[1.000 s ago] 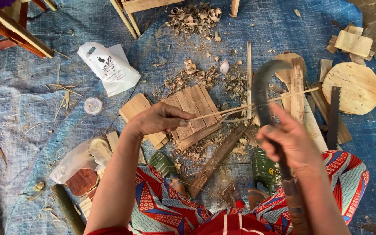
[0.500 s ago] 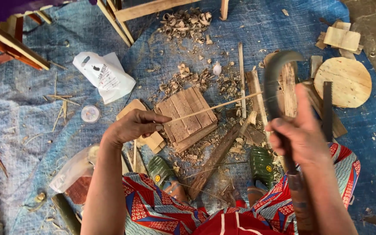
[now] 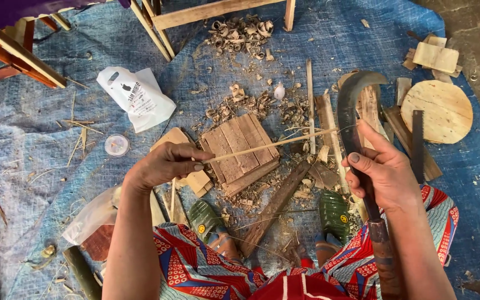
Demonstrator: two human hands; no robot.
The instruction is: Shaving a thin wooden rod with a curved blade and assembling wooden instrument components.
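Observation:
My left hand (image 3: 165, 165) pinches the near end of a thin bamboo strip (image 3: 268, 143) that runs rightward, slightly upward, over a small board of wooden slats (image 3: 240, 151). My right hand (image 3: 381, 172) is shut on a curved dark blade (image 3: 354, 103) with a wooden handle (image 3: 383, 255). The strip's far end reaches the blade just above my right hand. My feet in green sandals (image 3: 334, 214) rest below the board.
A blue tarp (image 3: 56, 161) covers the ground, strewn with wood shavings (image 3: 240, 33) and offcuts. A white plastic bag (image 3: 137, 97) and small round lid (image 3: 116, 145) lie left. A round wooden disc (image 3: 437, 111) and saw blade (image 3: 418, 144) lie right. Wooden frame legs (image 3: 206, 11) stand at the top.
My left hand has drawn leftward along the strip while my right hand keeps the blade against its far end. The view has shifted a little.

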